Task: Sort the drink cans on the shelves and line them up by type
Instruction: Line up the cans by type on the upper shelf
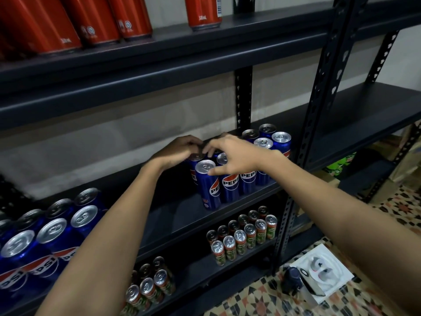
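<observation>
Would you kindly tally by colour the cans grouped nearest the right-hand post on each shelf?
red can: 1
blue Pepsi cans: at least 8; the left hand and right hand cover others
green-and-red cans: 12
Total: at least 21

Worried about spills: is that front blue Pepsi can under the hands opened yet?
Unopened: the front blue Pepsi can stands upright, its pull tab lying flat on the sealed lid.
</observation>
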